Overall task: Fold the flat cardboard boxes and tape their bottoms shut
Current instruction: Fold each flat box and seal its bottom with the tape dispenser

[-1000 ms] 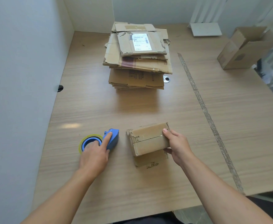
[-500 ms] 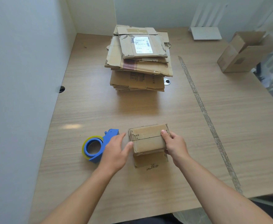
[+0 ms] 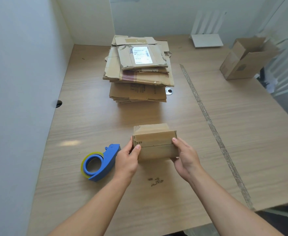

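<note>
Far left on the table point(image 3: 82, 126): a blue tape dispenser point(image 3: 104, 161) with its yellowish roll, lying on its side, gripped by nothing, just beside the left hand point(image 3: 127, 159).

Next, the left hand itself: thumb laid on the near face of the small box point(image 3: 155, 145), fingers curled round its left end. A firm hold, not a flat push.

In the middle, near the front edge: the small box, folded into shape, flaps closed on the upward face with a seam running across. Glossy, paler patches near the seam, possibly tape; cannot tell for certain. Cannot tell either whether resting on the table or lifted just clear of it.

Behind it, well apart toward the back wall: the stack of flat boxes point(image 3: 138, 72), many sheets deep, untouched.

On the box's right end: the right hand point(image 3: 186, 156), thumb tip on the upper right edge, fingers wrapped underneath and behind. Box clamped between both hands.

Further right: a long strip of tape point(image 3: 208, 116) stuck diagonally along the tabletop. At the far right corner: an open box point(image 3: 242, 60), already erected, flaps standing up.

Judging by this: two boxes formed at most, one of them in hand and perhaps just sealed or about to be. Most of the job left, with the whole stack to fold and tape.
</note>
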Demonstrator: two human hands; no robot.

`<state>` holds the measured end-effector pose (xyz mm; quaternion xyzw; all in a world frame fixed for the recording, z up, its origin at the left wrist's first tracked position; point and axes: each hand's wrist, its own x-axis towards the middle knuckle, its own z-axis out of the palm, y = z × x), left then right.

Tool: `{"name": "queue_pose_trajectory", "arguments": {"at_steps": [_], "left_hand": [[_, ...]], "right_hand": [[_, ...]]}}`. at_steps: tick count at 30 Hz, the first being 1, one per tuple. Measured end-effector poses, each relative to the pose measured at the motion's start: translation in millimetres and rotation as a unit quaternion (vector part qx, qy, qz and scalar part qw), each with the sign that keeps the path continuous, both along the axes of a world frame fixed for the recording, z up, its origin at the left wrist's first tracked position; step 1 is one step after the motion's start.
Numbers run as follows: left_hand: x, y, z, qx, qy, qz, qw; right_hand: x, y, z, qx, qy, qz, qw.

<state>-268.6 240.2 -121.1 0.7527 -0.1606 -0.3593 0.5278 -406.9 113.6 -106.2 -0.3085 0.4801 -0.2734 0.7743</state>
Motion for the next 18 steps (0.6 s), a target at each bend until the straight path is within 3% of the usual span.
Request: {"name": "queue_pose_trajectory", "arguments": {"at_steps": [3,10,16,18], "left_hand": [[3,1,3,-0.024,-0.015,-0.011,1.000],[15,0,18,-0.093,-0.019,-0.061,0.994],[18,-9,20,-0.055,-0.095,-0.106,0.988],[18,-8,16,-0.057,-0.071,-0.119,0.989]], "right_hand": [[-1,-4,12,-0.028,0.012,0.056,0.998],[-6,-26,18,-0.062,0.131,0.115,0.983],[-18,-28,8,-0.124,0.084,0.140,0.979],[-27,-30,5,-0.148,0.082,0.122,0.978]]}}
